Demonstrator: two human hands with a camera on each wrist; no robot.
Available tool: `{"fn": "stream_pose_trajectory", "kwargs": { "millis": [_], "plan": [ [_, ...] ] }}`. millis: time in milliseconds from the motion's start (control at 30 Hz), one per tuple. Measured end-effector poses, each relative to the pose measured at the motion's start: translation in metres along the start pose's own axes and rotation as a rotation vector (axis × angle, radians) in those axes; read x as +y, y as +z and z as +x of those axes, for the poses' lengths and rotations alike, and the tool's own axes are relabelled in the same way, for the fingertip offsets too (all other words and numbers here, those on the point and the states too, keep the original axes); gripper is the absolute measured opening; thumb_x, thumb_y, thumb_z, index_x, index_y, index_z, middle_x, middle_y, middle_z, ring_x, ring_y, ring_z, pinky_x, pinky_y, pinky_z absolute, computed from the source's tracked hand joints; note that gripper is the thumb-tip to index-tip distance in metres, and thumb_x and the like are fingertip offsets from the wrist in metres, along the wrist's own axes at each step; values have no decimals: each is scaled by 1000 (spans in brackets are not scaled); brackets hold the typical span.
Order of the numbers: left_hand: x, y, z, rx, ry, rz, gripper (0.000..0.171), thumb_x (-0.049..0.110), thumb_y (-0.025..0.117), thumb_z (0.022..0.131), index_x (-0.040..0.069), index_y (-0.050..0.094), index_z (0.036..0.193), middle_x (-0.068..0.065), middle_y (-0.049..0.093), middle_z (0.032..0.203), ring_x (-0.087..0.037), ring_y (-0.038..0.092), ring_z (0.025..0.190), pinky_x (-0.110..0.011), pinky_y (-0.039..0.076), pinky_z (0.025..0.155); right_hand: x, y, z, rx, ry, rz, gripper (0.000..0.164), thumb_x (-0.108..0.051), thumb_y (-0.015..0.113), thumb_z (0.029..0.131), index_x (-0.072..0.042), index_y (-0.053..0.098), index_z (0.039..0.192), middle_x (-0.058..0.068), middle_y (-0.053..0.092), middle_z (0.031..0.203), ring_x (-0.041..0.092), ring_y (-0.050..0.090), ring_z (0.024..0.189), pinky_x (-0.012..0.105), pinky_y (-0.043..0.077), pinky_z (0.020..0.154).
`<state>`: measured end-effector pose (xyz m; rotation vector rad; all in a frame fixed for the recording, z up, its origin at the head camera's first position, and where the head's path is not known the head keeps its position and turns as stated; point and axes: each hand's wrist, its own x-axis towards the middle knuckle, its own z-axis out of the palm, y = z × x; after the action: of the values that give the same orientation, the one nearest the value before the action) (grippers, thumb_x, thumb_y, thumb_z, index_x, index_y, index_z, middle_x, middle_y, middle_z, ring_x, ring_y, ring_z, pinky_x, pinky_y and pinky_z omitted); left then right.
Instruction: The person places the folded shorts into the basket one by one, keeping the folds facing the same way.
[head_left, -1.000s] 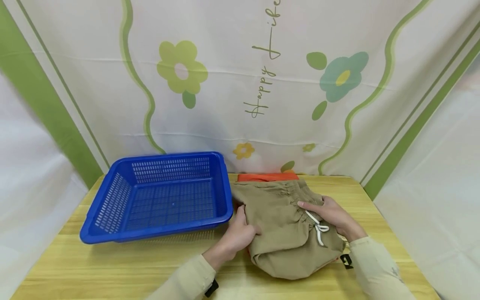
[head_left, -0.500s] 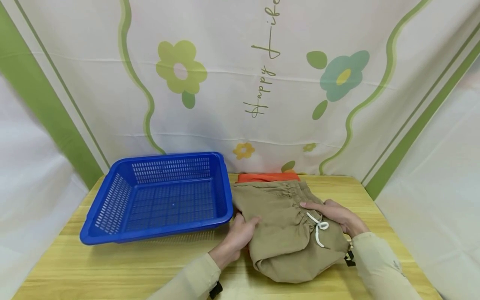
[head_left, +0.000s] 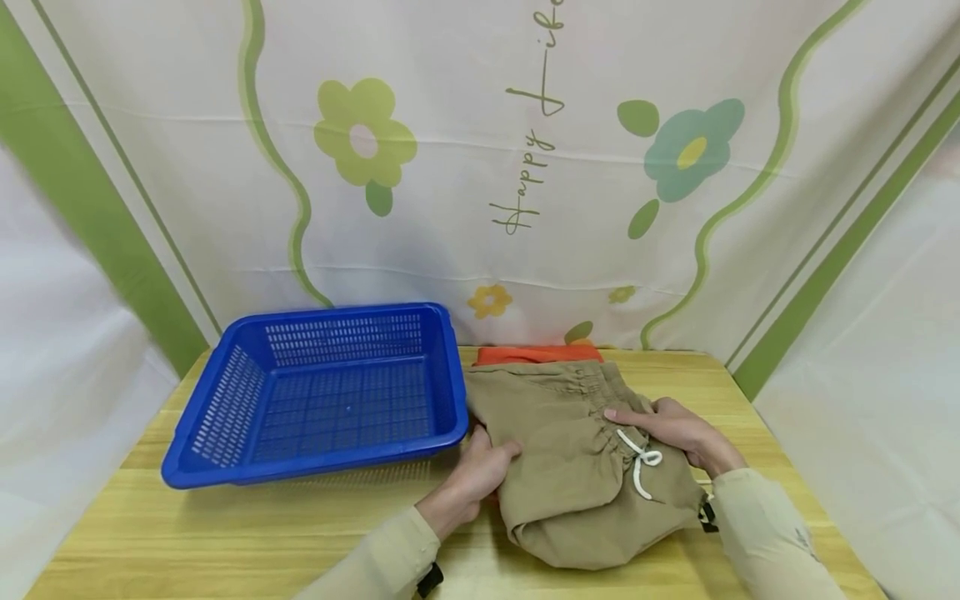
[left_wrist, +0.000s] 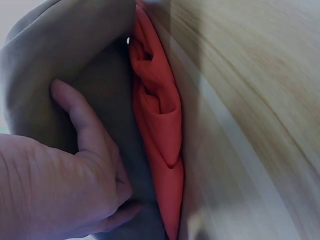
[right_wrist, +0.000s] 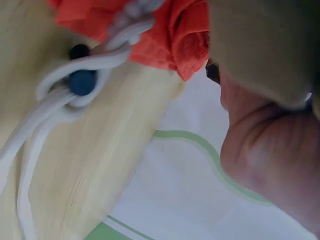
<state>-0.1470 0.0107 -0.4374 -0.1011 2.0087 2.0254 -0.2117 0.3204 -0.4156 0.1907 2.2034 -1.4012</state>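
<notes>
Khaki shorts (head_left: 555,467) with an elastic waistband and a tied white drawstring (head_left: 647,458) lie folded over an orange garment (head_left: 536,355). My left hand (head_left: 480,473) pinches the shorts' left edge, thumb on top. On the right, my right hand (head_left: 681,429) grips the gathered waistband with its thumb on top and its fingers hidden beneath. The left wrist view shows folds of the orange cloth (left_wrist: 160,125) between the shorts and the tabletop. A white cord (right_wrist: 55,102) with a dark blue piece in its loop hangs near the orange fabric in the right wrist view.
A blue plastic basket (head_left: 180,467) with slotted walls stands left of the shorts, its right rim close to them. All of this is on a wood-grain table (head_left: 247,550). A white curtain with printed flowers (head_left: 450,167) closes off the back.
My right hand has shifted slightly right and down with the waistband. The left hand has slid a little lower along the shorts' edge; the basket has stayed in place.
</notes>
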Motion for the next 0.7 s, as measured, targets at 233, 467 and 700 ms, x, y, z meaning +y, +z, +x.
{"fn": "stream_pose_trajectory", "kwargs": {
  "millis": [233, 467, 700],
  "plan": [
    [-2, 0, 1, 3, 0, -5, 75, 18, 64, 94, -8, 25, 153, -21, 43, 145, -36, 44, 131, -52, 37, 109, 4, -3, 0, -166, -84, 191, 64, -37, 64, 101, 10, 43, 137, 21, 71, 114, 36, 71, 100, 50, 57, 86],
    [-2, 0, 2, 3, -6, 5, 74, 18, 65, 93, -8, 28, 151, -20, 46, 140, -35, 47, 127, -51, 38, 107, 10, -8, 2, -433, -111, 366, 44, -29, 47, 109, 11, 53, 129, 25, 68, 119, 35, 70, 103, 47, 56, 89],
    [-3, -1, 3, -4, -4, 1, 75, 16, 65, 92, -7, 26, 152, -20, 45, 142, -35, 46, 128, -51, 36, 109, 11, -6, 4, -388, -134, 270, 57, -25, 53, 107, 11, 33, 147, 21, 65, 128, 35, 66, 113, 48, 53, 96]
  ]
}}
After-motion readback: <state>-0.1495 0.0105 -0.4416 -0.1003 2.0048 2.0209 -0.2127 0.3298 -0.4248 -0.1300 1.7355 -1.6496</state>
